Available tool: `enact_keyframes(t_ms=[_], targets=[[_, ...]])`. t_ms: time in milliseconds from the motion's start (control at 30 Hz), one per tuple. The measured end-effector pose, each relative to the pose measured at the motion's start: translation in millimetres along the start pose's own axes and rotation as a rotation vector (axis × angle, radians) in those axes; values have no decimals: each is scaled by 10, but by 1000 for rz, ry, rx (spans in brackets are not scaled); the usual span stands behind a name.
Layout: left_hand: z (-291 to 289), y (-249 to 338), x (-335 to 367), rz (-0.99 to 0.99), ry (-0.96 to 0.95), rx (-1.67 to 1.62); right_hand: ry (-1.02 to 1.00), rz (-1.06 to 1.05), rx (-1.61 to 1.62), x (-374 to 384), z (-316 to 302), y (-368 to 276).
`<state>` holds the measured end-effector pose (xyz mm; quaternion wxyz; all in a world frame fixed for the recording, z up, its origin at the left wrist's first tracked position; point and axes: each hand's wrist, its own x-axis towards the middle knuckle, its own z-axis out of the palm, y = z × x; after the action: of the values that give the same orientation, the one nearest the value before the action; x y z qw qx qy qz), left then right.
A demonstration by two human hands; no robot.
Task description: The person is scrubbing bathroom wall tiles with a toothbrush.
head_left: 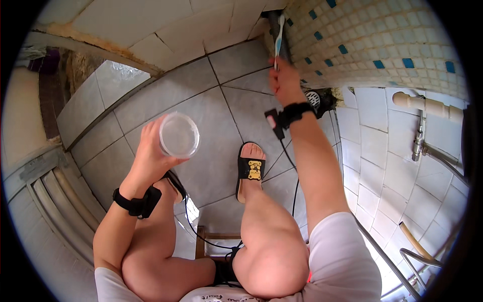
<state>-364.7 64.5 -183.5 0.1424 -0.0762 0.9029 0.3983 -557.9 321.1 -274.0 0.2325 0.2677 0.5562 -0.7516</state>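
My left hand (145,153) is closed round a clear plastic cup (179,135), held above the floor with its round mouth facing up. Whether any liquid is in the cup is hard to tell. Out in front at the right, my right hand (287,83) grips a white and light-blue toothbrush (278,44) by its handle. The brush head points away from me, in front of a grey ribbed hose (285,46) by the mosaic-tiled wall (372,43); whether they touch cannot be seen.
Grey tiles cover the floor (211,121). A drain grate (313,99) lies beyond my right wrist. On the right wall are a pipe (435,107) and a metal valve (417,143). A slatted door (63,201) stands at left. Black cables (296,194) run from both wrist straps.
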Motion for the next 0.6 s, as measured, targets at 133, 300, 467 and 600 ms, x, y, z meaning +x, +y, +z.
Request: enact_keyframes(t_ms=[133,300,467,600], targets=[[3,-24,16,16,-3,8,-10,-4,47,-133,-189,341],[17,-32,-9,-35,-32,13,-83,-107,-226,-137,121,177],[28,-36,23,-44,-29,16,-193,79,67,100,482,419],[26,-60,30,-58,-44,50,-158,219,36,19,506,762]])
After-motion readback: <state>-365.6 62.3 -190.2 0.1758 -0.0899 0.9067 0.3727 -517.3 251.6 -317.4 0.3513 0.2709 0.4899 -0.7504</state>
